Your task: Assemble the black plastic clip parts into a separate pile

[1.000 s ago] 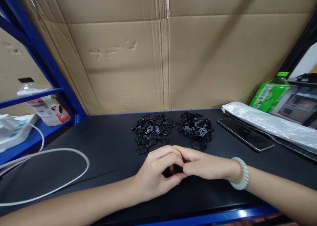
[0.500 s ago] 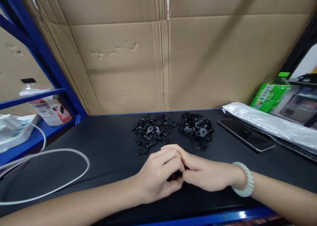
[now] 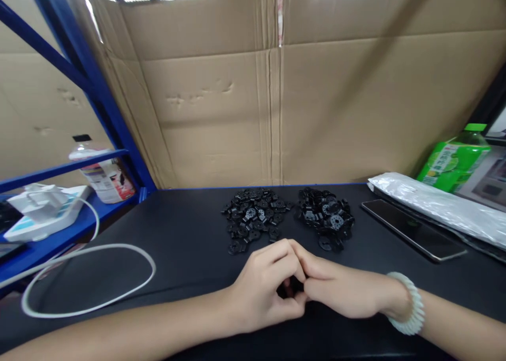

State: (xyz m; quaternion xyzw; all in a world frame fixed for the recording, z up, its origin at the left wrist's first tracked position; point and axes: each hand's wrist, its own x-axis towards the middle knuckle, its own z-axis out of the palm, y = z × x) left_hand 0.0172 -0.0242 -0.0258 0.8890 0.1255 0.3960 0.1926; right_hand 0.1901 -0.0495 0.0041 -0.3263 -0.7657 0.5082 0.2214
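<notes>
My left hand (image 3: 271,287) and my right hand (image 3: 343,290) meet over the near part of the black tabletop. The left fingers curl toward the thumb, leaving a small dark gap. My right hand presses against the left fingertips, its own fingers mostly tucked behind them. Whatever may lie between the hands is hidden. Just beyond them is a loose pile of small black plastic pieces with perforated round discs (image 3: 253,216). To its right lies a second pile of the same black pieces (image 3: 326,216), close to my right hand. A pale coiled band (image 3: 409,303) circles my right wrist.
A phone (image 3: 411,229) lies at the right, beside a silvery plastic package (image 3: 443,200) and a green bottle (image 3: 454,158). On the left, a white cable (image 3: 90,247) loops over the table near a power strip (image 3: 43,221) and another bottle (image 3: 105,176). Cardboard (image 3: 221,124) walls the back.
The camera has turned up and left, so the scene sits lower and further right. My hands stay pressed together; both piles look unchanged.
</notes>
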